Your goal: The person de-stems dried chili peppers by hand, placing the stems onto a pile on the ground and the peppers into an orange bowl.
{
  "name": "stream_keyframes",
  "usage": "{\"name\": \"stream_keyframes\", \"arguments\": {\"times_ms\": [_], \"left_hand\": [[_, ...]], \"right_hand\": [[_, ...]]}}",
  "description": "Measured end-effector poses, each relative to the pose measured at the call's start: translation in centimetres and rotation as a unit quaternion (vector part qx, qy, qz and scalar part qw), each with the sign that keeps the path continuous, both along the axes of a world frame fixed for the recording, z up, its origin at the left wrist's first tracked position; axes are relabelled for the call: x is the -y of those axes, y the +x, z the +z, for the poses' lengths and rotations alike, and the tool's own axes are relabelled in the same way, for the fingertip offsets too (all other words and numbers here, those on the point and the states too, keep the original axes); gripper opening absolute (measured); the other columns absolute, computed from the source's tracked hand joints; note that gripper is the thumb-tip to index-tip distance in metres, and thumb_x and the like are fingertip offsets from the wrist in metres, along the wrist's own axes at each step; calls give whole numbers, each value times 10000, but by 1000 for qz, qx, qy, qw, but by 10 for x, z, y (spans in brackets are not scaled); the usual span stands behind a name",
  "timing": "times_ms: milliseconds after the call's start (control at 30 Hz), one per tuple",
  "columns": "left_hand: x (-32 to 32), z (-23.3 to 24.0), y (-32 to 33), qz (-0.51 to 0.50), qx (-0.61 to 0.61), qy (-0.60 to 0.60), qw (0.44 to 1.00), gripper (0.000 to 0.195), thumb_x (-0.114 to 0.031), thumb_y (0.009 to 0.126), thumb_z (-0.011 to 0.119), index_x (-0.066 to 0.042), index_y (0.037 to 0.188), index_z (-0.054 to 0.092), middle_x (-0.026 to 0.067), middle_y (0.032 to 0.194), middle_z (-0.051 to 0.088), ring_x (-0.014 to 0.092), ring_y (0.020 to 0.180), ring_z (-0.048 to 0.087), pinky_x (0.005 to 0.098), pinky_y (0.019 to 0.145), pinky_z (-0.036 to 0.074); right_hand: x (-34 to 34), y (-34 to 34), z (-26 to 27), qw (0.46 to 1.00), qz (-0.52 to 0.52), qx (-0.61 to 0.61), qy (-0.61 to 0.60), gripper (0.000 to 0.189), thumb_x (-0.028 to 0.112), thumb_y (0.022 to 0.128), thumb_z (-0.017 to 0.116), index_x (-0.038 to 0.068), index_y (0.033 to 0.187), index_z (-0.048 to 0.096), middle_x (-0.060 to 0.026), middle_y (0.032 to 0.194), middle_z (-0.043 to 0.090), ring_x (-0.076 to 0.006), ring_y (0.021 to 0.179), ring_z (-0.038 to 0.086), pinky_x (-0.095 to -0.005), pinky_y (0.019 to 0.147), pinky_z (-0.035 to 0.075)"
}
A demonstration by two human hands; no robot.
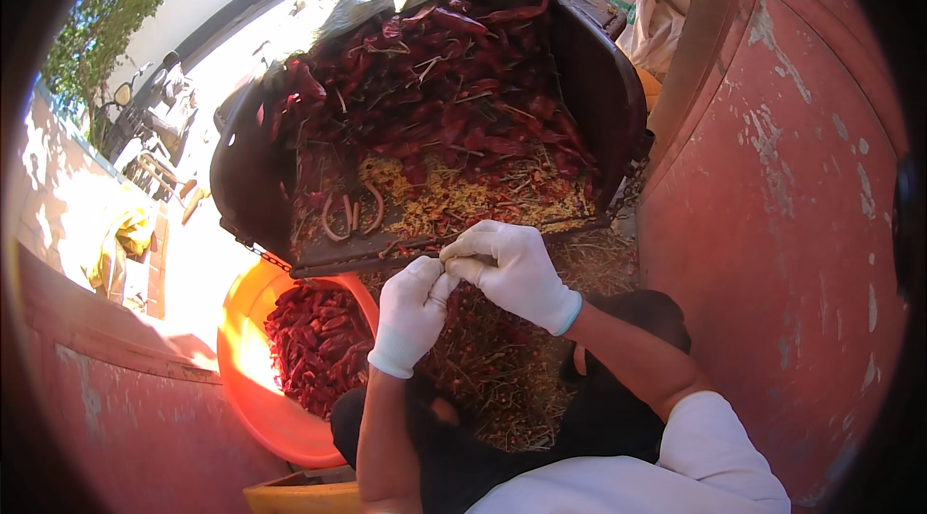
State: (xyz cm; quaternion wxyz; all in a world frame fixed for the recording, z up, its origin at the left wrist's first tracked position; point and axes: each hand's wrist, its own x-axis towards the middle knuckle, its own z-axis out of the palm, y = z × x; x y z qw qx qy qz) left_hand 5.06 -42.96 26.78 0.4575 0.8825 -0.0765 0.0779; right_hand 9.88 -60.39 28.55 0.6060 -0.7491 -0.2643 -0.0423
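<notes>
White gloves cover both hands, which meet fingertip to fingertip just past the front lip of a dark metal cart bed. My left hand [414, 304] has its thumb and fingers pinched together; my right hand [510, 264] pinches at the same spot. Whatever lies between the fingertips is too small to tell. Beyond them, dried red chili peppers [449, 79] are heaped in the cart bed [246, 152], with yellow seeds [449, 188] and stem bits along its front. Scissors with looped handles [351, 213] lie on the bed, left of the seeds.
An orange plastic tub [246, 340] holding red chili peppers [322, 340] stands at left, beside the cart. Stems and seeds litter the ground [507, 391] between the person's legs. Red metal door panels [782, 224] flank both sides. A yellow container [304, 498] sits below the tub.
</notes>
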Motion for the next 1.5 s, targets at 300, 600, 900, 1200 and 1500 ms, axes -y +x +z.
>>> {"name": "stream_keyframes", "arguments": {"times_ms": [300,600,900,1200,1500], "left_hand": [[19,8,1,25,148,31,988,117,-85,908,663,12,875,609,124,741,524,297,659,546,349,607,447],[15,7,3,43,115,131,984,133,-130,906,662,-11,876,613,127,763,560,323,691,585,385,625,473],[15,-1,5,26,47,-81,995,86,-132,888,678,-54,897,644,105,765,582,330,716,622,403,617,488],[8,-3,2,30,66,199,977,152,-178,903,658,-34,862,636,137,796,616,362,732,618,447,646,484],[11,28,-1,-62,-224,-366,901,376,-333,1034,539,5,919,657,-8,645,572,32,467,422,200,414,311]], "right_hand": [[2,0,8,949,36,-291,117,175,107,934,678,-39,1024,711,-43,828,696,-75,689,622,-230,622,515],[-1,1,-3,985,-65,137,-86,187,89,872,703,11,1041,725,-60,822,706,-147,665,658,-265,602,522],[2,9,3,893,63,-388,220,179,137,971,658,-31,1007,710,-54,832,702,-83,663,624,-239,616,524],[-10,-1,-16,944,-115,273,-145,60,98,794,728,93,849,705,-68,855,701,-270,689,685,-364,595,548],[2,6,16,908,85,-349,216,143,87,972,626,-29,1024,691,-43,764,663,-69,553,553,-222,505,436]]}}
